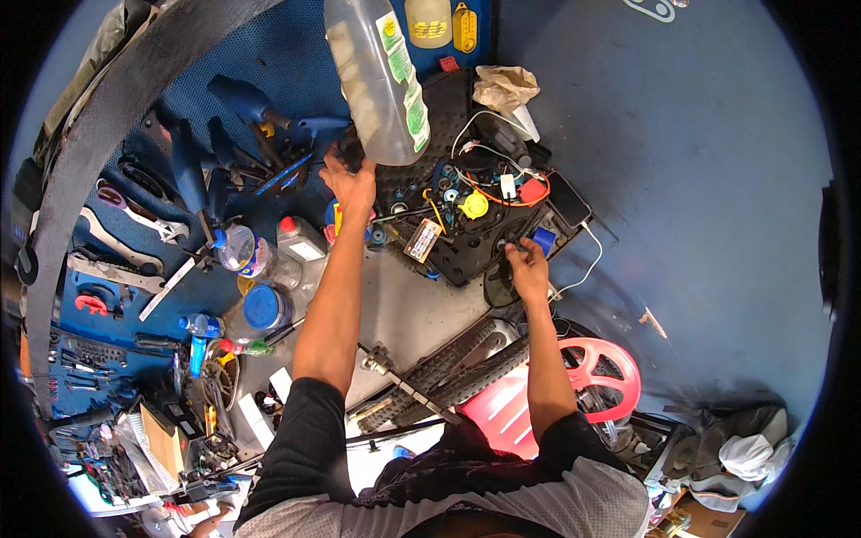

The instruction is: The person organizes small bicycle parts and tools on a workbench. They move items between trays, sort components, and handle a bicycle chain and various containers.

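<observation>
My left hand (351, 186) reaches to the back of the cluttered workbench, just below a large clear plastic bottle (381, 90) with a green and white label. Its fingers curl against something dark that I cannot make out. At the right edge of the bench my right hand (529, 266) is closed in a pinch; what lies between its fingertips is too small and dark to name. A blue block-shaped thing (543, 239) is beside that hand. Between the hands, a black perforated mat (468, 251) carries small parts, a yellow round piece (473, 205) and a small printed box (422, 240).
A phone (569, 199) with a white cable lies at the bench's right corner. Hand tools hang on the blue panel at left, a wrench (117, 271) among them. Bottles and a blue-lidded jar (267, 307) stand left of my arm. Bicycle tyres (448, 381) and a red plastic chair (498, 417) are close to me.
</observation>
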The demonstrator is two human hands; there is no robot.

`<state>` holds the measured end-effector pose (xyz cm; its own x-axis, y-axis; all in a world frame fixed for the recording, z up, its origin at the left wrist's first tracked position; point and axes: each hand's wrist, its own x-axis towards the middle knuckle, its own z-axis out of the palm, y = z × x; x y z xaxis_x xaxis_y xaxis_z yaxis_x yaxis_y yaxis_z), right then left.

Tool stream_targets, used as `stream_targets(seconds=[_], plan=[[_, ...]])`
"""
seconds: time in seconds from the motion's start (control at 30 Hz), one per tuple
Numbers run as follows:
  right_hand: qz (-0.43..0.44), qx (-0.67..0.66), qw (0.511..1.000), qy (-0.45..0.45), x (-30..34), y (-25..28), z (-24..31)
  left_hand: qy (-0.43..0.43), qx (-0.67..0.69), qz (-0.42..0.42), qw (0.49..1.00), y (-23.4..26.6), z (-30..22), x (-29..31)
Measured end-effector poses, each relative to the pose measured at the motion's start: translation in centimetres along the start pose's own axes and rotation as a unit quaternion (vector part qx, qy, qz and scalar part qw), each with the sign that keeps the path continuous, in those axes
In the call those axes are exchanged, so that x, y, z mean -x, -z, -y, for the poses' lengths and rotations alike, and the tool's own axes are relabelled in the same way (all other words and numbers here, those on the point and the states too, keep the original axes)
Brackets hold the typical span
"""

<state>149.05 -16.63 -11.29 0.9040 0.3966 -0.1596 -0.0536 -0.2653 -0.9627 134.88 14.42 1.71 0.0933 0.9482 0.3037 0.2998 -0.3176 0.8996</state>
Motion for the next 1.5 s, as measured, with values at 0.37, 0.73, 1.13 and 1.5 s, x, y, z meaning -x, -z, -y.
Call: stream_targets(seconds=[0.37,0.73,1.13,1.5], plan=[[0.035,-0.047,0.991,-0.120,-1.2,0.0,2.7,-0.185,0.066,0.113,0.974,2.2,0.9,14.0],[0.070,-0.034,0.994,-0.080,-3.9,-1.2,0.0,-0.186,-0.005,0.129,0.974,1.5,0.6,16.0],[0.023,-0.222,0.974,-0.037,-1.9,-2.1,-1.1,-0.174,-0.023,0.208,0.962,3.9,-0.4,18.8],[0.059,-0.230,0.971,0.006,-0.4,-0.8,-4.1,-0.212,-0.066,0.299,0.928,6.7,1.3,21.7]])
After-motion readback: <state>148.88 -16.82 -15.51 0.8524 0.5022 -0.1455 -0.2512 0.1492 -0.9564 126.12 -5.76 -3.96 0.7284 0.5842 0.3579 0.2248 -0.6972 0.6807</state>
